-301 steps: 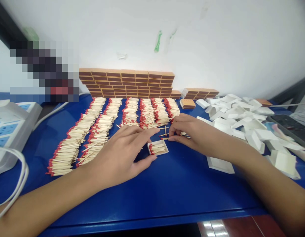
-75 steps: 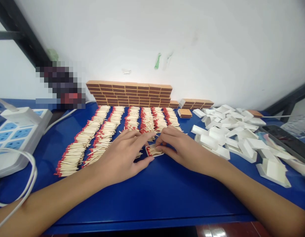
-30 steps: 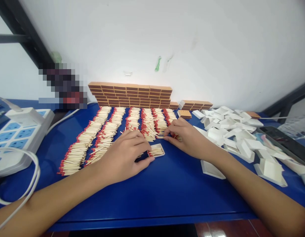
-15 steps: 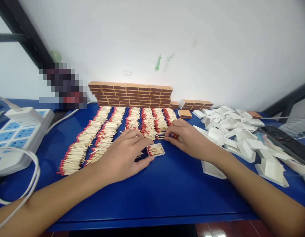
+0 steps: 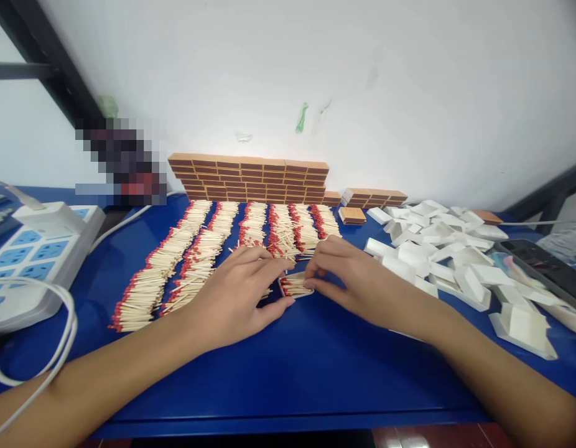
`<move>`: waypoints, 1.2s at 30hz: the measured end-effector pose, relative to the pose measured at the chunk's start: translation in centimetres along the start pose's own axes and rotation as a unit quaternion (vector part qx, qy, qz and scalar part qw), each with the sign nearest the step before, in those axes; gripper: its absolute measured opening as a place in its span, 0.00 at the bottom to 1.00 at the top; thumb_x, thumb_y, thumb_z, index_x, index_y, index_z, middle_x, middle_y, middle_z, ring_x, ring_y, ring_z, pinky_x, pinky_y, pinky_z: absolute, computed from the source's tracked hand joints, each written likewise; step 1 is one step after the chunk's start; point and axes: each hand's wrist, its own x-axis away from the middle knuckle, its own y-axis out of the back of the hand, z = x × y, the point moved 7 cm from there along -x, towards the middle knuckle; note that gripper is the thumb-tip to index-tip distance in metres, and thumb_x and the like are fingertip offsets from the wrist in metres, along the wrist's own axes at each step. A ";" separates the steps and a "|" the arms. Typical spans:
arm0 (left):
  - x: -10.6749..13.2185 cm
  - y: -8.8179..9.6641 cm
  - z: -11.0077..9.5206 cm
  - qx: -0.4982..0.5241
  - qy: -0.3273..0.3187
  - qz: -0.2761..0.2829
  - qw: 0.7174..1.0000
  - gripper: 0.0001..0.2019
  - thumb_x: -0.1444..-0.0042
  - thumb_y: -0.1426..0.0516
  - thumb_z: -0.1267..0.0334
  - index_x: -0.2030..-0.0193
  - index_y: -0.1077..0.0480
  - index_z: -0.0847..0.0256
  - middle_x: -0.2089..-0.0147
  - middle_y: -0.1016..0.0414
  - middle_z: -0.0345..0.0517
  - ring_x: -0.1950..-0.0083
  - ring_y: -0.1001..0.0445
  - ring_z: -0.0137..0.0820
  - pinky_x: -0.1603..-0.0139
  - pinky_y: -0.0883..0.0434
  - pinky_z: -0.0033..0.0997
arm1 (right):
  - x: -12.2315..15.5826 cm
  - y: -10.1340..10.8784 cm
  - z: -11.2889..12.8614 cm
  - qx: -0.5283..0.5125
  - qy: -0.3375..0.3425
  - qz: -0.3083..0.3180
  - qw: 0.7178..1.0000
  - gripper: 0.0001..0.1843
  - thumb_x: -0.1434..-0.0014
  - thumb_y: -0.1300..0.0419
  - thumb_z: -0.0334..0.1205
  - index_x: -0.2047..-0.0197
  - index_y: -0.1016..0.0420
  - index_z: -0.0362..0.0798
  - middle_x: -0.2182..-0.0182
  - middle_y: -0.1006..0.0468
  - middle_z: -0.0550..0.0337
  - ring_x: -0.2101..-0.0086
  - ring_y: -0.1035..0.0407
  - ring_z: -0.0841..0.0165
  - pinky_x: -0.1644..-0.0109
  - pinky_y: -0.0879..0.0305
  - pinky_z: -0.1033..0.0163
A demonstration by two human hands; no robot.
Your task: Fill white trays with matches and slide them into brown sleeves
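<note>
A small white matchbox tray [image 5: 303, 296] holding red-tipped matches [image 5: 295, 287] rests on the blue table. At its left end, my left hand [image 5: 244, 289] has thumb and forefinger curved around the near and far edges. My right hand [image 5: 346, 274] is closed over the tray's right end, fingertips at the pale ends of the matches; the fingers partly hide what they pinch. Beyond my hands lie several long rows of matches [image 5: 145, 280], red heads to the left. My left hand covers the near parts of some rows.
Brick-patterned matchboxes [image 5: 250, 180] are stacked against the wall, with a shorter stack [image 5: 374, 198] and a single box [image 5: 352, 216] further right. Loose white trays [image 5: 437, 242] form a pile at right, beside a dark phone [image 5: 544, 264]. At left sits a power strip [image 5: 40, 255] with white cables.
My right hand has moved from the near end of the rightmost match row, down and left onto the tray. My left hand has stayed at the tray's left end.
</note>
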 end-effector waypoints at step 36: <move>0.0 0.1 -0.1 0.062 -0.031 0.014 0.997 0.07 0.32 0.34 0.59 0.55 0.23 0.59 0.57 0.18 0.47 0.48 0.22 0.41 0.43 0.25 0.45 | -0.4 0.1 -3.6 0.055 -0.031 -0.005 0.998 0.09 0.27 0.42 0.37 0.62 0.27 0.50 0.64 0.24 0.52 0.60 0.31 0.58 0.56 0.32 0.53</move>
